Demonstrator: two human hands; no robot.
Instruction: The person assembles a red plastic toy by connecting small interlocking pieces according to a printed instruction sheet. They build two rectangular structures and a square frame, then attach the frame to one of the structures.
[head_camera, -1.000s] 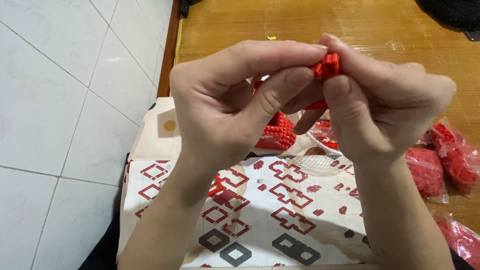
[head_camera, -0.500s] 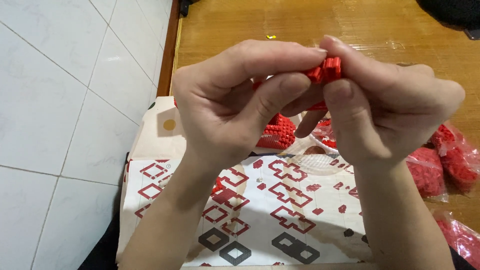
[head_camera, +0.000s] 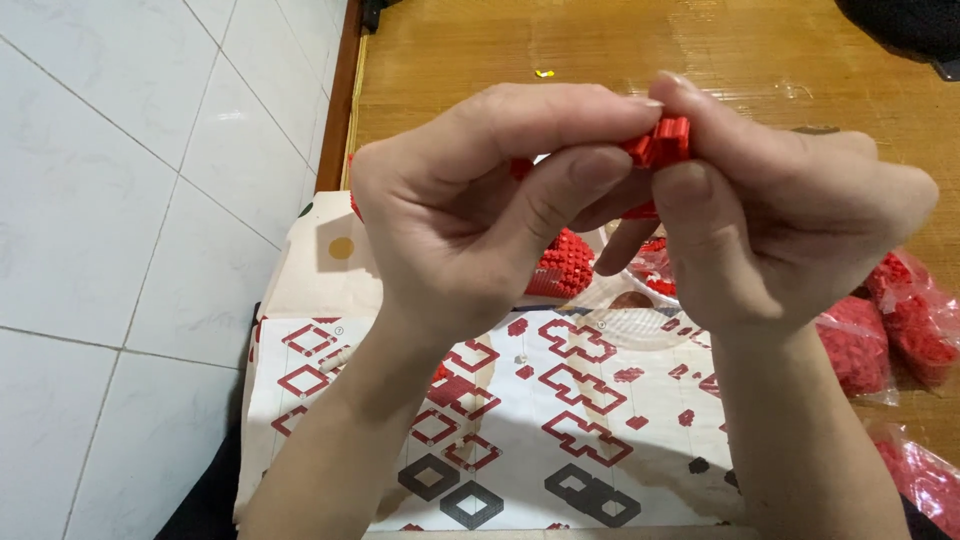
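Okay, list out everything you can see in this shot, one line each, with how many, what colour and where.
small brick piece: one, red, pinched between the fingers of both hands
studded brick assembly: one, red, on the sheet below the hands
printed sheet: one, white with red and dark grey shapes, bottom centre
clear bags of bricks: at least three, red contents, at the right edge
wooden floor: brown, top
tiled floor: white, left
dark object: one, black, top right corner
left hand: one, centre
right hand: one, right of centre
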